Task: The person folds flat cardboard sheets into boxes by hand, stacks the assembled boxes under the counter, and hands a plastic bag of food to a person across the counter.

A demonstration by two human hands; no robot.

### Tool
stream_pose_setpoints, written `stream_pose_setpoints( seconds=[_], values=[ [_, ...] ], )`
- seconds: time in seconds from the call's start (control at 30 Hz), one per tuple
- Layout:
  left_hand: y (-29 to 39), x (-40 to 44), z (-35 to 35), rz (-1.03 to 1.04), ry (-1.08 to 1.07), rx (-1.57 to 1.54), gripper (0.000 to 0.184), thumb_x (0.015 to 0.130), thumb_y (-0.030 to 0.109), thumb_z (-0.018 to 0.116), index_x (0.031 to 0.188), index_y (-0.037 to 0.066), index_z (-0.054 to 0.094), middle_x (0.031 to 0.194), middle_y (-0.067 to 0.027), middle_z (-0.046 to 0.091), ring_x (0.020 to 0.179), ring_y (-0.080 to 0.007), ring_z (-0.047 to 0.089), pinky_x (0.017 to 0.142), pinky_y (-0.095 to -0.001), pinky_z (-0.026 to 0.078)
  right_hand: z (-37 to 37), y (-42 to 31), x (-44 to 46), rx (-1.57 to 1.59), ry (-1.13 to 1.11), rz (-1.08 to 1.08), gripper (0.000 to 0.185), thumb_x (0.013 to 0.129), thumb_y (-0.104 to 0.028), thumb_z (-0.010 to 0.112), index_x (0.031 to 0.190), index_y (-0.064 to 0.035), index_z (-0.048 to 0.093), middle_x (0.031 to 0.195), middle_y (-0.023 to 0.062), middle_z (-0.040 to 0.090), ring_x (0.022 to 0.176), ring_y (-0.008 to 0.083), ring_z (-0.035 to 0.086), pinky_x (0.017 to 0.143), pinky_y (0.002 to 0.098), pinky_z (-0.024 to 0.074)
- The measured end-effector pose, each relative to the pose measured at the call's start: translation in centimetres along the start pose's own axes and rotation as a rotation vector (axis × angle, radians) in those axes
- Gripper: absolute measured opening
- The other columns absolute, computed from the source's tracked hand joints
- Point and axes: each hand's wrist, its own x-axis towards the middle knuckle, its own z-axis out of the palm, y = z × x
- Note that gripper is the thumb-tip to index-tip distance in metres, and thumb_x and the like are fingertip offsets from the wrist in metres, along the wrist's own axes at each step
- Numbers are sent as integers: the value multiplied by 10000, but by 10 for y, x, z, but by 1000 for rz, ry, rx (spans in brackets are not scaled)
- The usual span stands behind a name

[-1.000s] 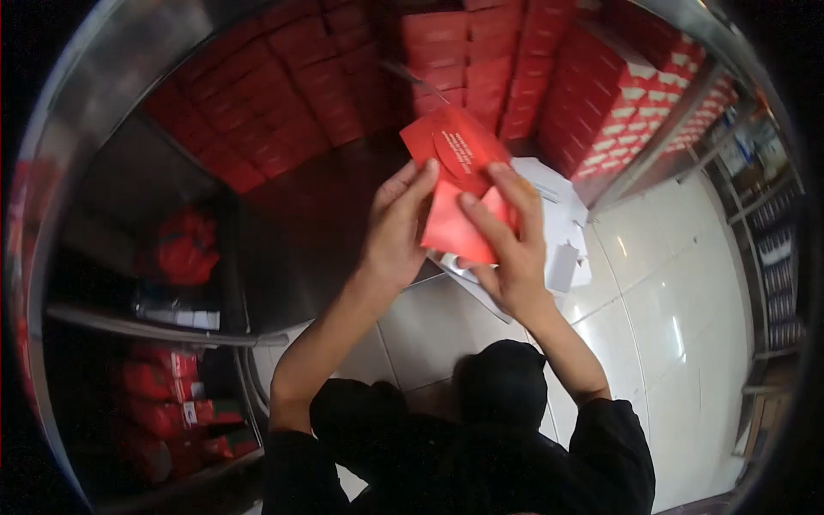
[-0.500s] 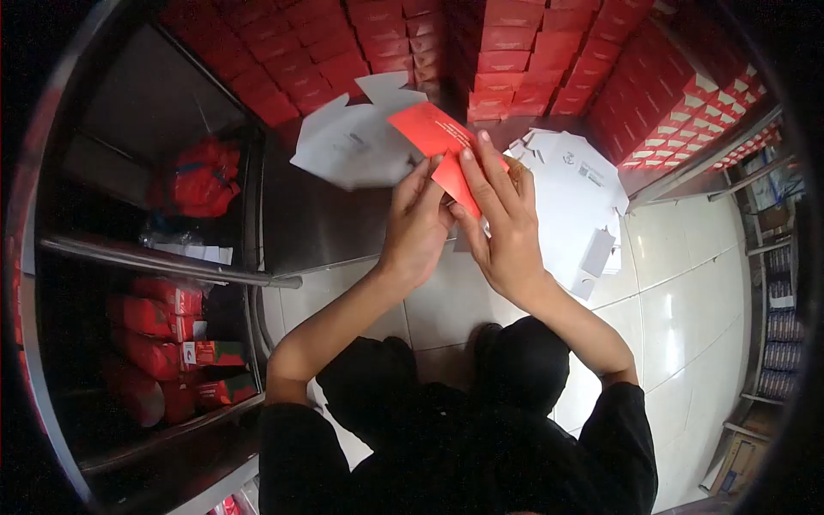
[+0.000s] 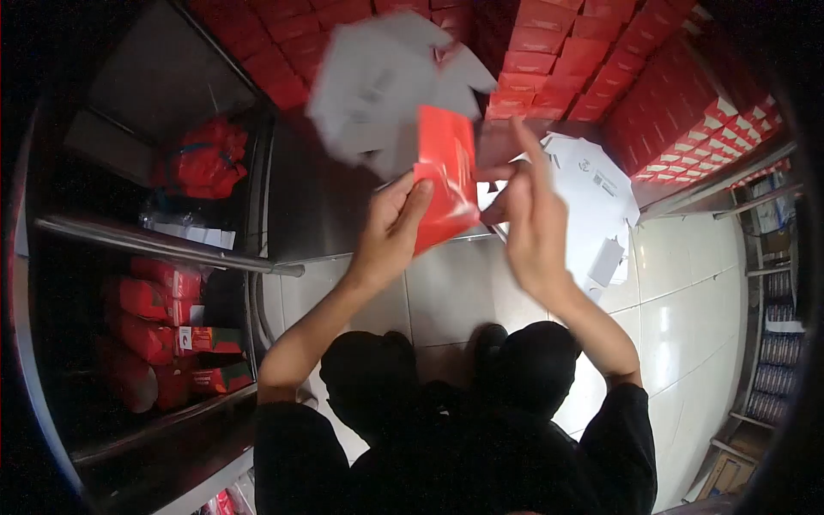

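Observation:
My left hand [image 3: 396,225] pinches a red folded cardboard panel [image 3: 448,172] between thumb and fingers, with white print along it and a glossy lower part. Behind it spreads a large pale card sheet [image 3: 373,90] with cut flaps and tabs, blurred; whether it is one piece with the red panel I cannot tell. My right hand [image 3: 536,227] is just right of the panel, its index finger stretched upward and the others apart, smeared by motion. Its fingertips are close to the panel's right edge; contact is unclear.
White die-cut card sheets [image 3: 596,193] lie stacked at right. Red boxes [image 3: 536,60] are piled at the back, with more red boxes [image 3: 669,112] at right. A metal rail [image 3: 172,245] crosses the left shelf, which holds red packages [image 3: 150,335]. Tiled floor [image 3: 678,318] lies below.
The red panel has turned more upright and the pale sheet has swung up and right. My right hand has come off the panel and moved right, its fingers spreading.

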Motion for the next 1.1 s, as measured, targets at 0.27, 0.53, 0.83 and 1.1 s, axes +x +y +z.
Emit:
stream_pose_setpoints(
  seconds=[0.27, 0.53, 0.83, 1.1],
  values=[
    [5, -10, -23, 61, 161, 69, 331, 942, 282, 395, 890, -3, 555, 780, 39, 524, 732, -15, 429, 667, -191, 377, -16, 26, 42, 51, 109, -11, 333, 935, -283, 382, 1159, -59, 484, 1043, 100, 524, 983, 189, 491, 816, 315, 386],
    [-2, -6, -33, 124, 50, 262, 332, 904, 211, 474, 645, 5, 483, 567, 56, 375, 577, -16, 342, 492, -226, 306, -25, 19, 51, 156, -236, 31, 252, 859, -286, 559, 982, -65, 570, 823, -5, 535, 730, 53, 488, 628, 204, 393],
    [-10, -4, -34, 61, -216, 408, 321, 870, 177, 501, 627, -26, 447, 531, 25, 335, 539, -25, 320, 448, -250, 283, -7, 17, 39, -149, -471, -174, 156, 647, -107, 723, 742, -29, 627, 720, 62, 524, 668, 173, 521, 622, 299, 402],
    [8, 0, -52, -83, -274, 134, 254, 896, 166, 470, 728, -5, 552, 630, 51, 476, 615, -21, 425, 532, -210, 349, -3, 21, 15, -247, -445, -460, 627, 592, -305, 787, 1079, -28, 504, 1263, 179, 336, 1190, 303, 314, 962, 400, 303]
  ],
)
